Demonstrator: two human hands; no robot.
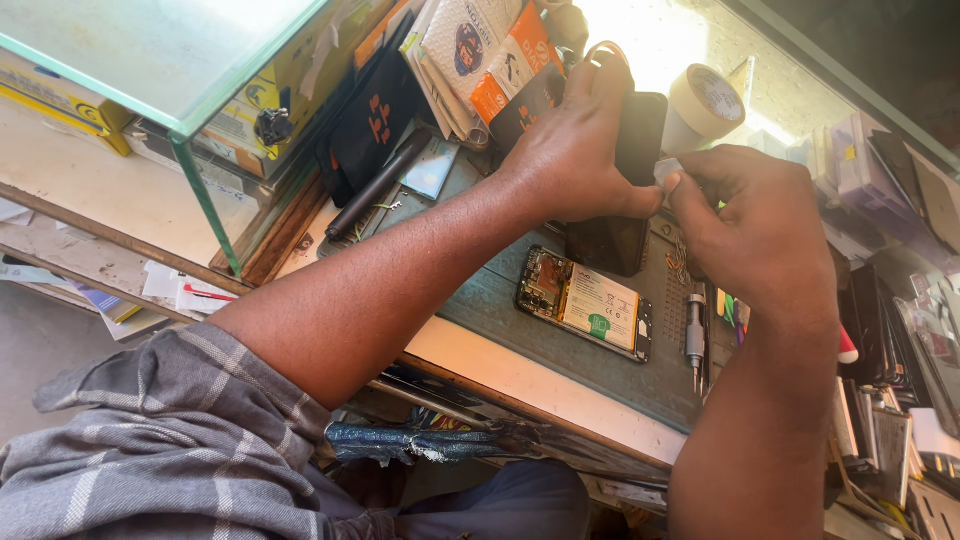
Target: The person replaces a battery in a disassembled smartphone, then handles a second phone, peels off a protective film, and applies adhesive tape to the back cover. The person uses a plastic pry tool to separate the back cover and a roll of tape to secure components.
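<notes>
— Black phone panel (622, 235): position?
— Propped on the grey mat (500, 300), under the left hand (575, 150), fingers spread flat.
— Right hand (755, 225)?
— Fingers pinch a small white piece (667, 170) at the panel's edge. Opened phone (585, 303) lies just beside it.

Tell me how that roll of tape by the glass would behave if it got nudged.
The roll of tape sits tilted on its edge, so it would probably roll or tip flat. It looks like a hollow ring, likely light, and easily shoved. It seems stiff enough to keep its shape. The right hand is nearest it.
</notes>
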